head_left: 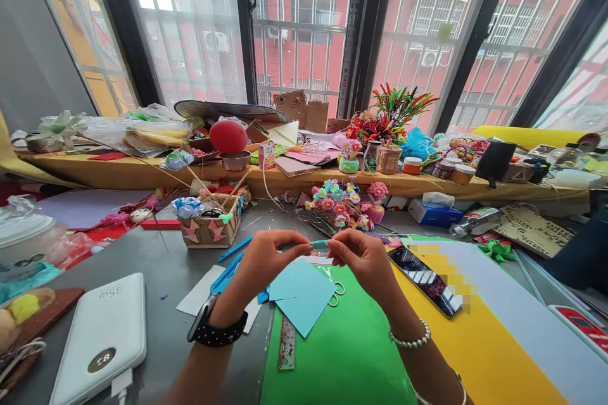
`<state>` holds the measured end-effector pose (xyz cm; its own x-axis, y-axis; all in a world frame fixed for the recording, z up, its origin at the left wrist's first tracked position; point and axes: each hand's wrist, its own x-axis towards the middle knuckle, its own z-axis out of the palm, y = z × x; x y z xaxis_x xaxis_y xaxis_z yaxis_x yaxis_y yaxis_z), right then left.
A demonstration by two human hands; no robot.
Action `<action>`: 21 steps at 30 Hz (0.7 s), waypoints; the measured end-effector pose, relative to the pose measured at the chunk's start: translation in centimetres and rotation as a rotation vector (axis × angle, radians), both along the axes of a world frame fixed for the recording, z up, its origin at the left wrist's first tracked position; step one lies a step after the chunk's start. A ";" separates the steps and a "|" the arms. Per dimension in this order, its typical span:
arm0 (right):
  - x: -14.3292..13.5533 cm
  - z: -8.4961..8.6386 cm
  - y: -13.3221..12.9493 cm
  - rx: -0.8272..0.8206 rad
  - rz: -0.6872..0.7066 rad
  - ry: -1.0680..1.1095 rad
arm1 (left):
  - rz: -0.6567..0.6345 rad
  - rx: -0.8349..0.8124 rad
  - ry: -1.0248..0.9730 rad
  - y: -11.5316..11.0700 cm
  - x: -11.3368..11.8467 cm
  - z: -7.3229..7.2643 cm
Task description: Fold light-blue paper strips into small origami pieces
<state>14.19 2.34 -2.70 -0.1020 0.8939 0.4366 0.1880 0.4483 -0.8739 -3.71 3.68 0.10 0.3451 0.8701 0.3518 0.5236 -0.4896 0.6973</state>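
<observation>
A thin blue-green paper strip (319, 245) is stretched between my two hands above the desk. My left hand (273, 259) pinches its left end, and my right hand (358, 259) pinches its right end. Below them, light blue square paper (304, 297) lies on a green sheet (332, 367). Scissors (336, 294) stick out from under the right side of the blue paper, showing only their handles. A small patterned ruler (287, 342) lies at the green sheet's left edge. Blue folded strips (232, 266) and white paper (197, 294) are partly behind my left wrist.
A phone (425, 281) rests on a yellow sheet (489, 342) to the right. At the left lies a white power bank (107, 329) with a cable. Farther back stand a decorated box (209, 228), craft flowers (339, 202) and a tissue box (434, 212), before a cluttered ledge.
</observation>
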 end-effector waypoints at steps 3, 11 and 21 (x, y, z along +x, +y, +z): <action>0.1 0.0 0.0 0.034 0.003 -0.044 | 0.004 -0.026 -0.004 -0.1 0.1 0.0; 0.8 0.7 -0.3 0.312 -0.101 -0.176 | -0.132 -0.193 -0.232 -0.9 0.6 0.6; 1.2 1.5 -0.9 0.245 -0.017 -0.265 | -0.039 0.010 -0.087 -1.4 0.7 1.0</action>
